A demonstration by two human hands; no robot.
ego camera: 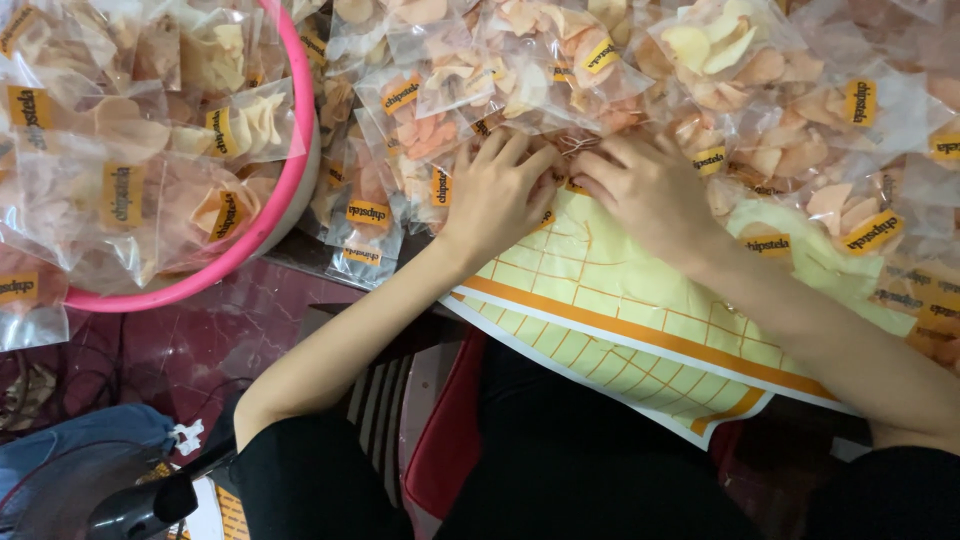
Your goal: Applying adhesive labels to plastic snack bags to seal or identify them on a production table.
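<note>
From the head view I look down on both hands meeting at the near edge of a heap of clear chip packets [600, 70]. My left hand [495, 190] lies palm down, fingers curled onto a small packet [562, 160] between the two hands. My right hand [645, 185] presses on the same packet from the other side, its grip closed around it. The packet sits on a yellow cloth with orange lines [620, 310] over the tabletop. At left, a pink basin [290, 190] holds more packets. A fan [120, 490] stands low left.
</note>
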